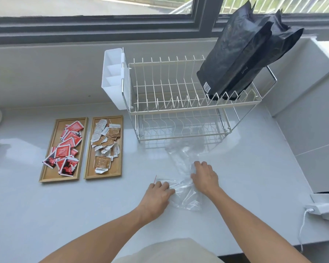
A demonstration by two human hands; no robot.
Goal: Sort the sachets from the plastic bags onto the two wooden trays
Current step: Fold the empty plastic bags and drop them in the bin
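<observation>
While both hands work at the lower centre of the frame, the two wooden trays lie side by side at centre left on the white counter (pixel 46 215). Farthest left, the left tray (pixel 46 173) holds a loose heap of red sachets (pixel 65 149). Just beside it, the right tray (pixel 87 173) holds brown and white sachets (pixel 105 141), several overlapping.

Right of the trays, the left hand (pixel 156 196) rests palm down on the counter, its fingers curled onto the near edge of a clear plastic bag (pixel 186 198), pinning it; a thin red strip (pixel 155 179) pokes out just above the knuckles. The right hand (pixel 204 177) lies flat with fingers spread, pressing on crumpled clear plastic that stretches up toward the rack. Whether this is one bag or two overlapping cannot be told.

Above, at upper centre, stands a two-tier wire dish rack (pixel 179 103) with a white cutlery holder (pixel 112 76) on its left side and black foil pouches (pixel 245 54) propped in its right end. At lower right, a white charger (pixel 320 208) sits plugged in.
</observation>
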